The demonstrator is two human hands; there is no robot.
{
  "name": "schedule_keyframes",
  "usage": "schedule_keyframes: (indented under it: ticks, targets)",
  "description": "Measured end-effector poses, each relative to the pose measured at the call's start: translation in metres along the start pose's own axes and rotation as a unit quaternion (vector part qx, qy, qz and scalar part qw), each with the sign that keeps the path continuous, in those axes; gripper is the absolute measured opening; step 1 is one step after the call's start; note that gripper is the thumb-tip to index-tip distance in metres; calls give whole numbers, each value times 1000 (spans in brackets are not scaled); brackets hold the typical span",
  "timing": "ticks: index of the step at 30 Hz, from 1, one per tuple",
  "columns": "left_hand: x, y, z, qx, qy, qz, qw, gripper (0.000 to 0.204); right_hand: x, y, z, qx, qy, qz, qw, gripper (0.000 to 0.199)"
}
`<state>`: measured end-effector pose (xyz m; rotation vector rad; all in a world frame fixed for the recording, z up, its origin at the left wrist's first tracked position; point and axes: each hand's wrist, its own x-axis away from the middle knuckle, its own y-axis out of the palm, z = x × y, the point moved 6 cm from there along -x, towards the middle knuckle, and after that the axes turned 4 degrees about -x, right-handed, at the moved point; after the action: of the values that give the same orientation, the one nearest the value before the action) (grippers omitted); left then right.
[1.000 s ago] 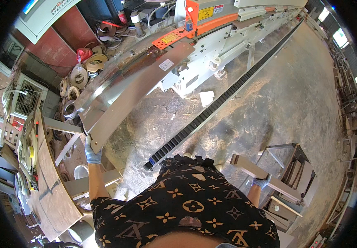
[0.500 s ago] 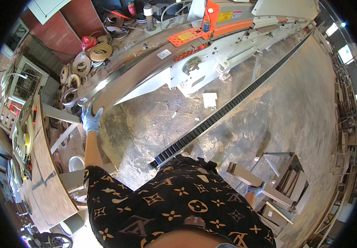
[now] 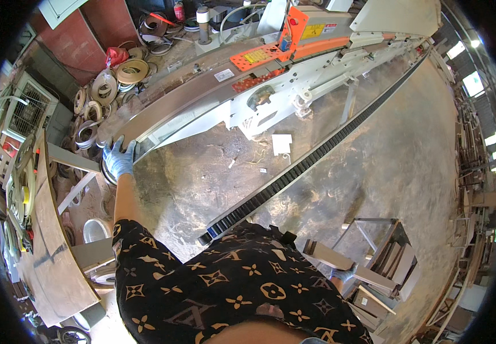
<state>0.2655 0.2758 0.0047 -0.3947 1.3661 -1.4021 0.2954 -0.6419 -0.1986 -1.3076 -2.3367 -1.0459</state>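
A long brown board (image 3: 170,109) lies along the machine's narrow metal table. On its near left end rests my left hand (image 3: 120,160), in a blue glove, fingers spread over the surface and holding nothing between them. The table's bare metal strip (image 3: 159,136) shows along the board's right side. At the lower right my right hand (image 3: 344,273), also gloved in blue, is closed on a narrow board (image 3: 323,254). That board lies slanted across a metal-framed cart (image 3: 386,225) stacked with more narrow boards (image 3: 394,261). My right fingertips are partly hidden.
An orange-and-white machine (image 3: 316,34) extends to the far right. A black roller track (image 3: 294,175) crosses the floor in front of me. Rolls of edging tape (image 3: 104,87) lie at the left, near a wooden tabletop (image 3: 58,269) and a white bucket (image 3: 96,230).
The long board has shifted toward the table's far side, baring the metal strip along its right side. My left hand stays at its end, fingers now more spread. My right hand keeps its hold.
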Motion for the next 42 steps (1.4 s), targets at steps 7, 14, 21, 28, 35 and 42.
schedule_keyframes:
  ticks: [7, 14, 21, 28, 35, 42]
  targets:
    - [-7, 13, -5, -34, -4, -23, 999, 53, 3, -5, 1, 12, 9, 18, 1000, 42]
    - [-4, 15, 30, -79, -48, -60, 994, 55, 12, -1, 0, -6, 22, 0, 1000, 37]
    - [-2, 24, 111, -55, -30, -92, 994, 55, 9, -16, -11, -53, 16, -30, 998, 35]
    - [41, 30, 226, 19, 233, 58, 971, 56, 15, -28, -21, -102, 23, -52, 993, 29]
    - [365, -56, 397, 418, 541, -492, 538, 59, 29, 20, -7, -164, 62, 19, 984, 25]
    - [596, -96, 425, 104, 775, -485, 391, 81, 32, 29, -15, -213, 44, 47, 975, 27]
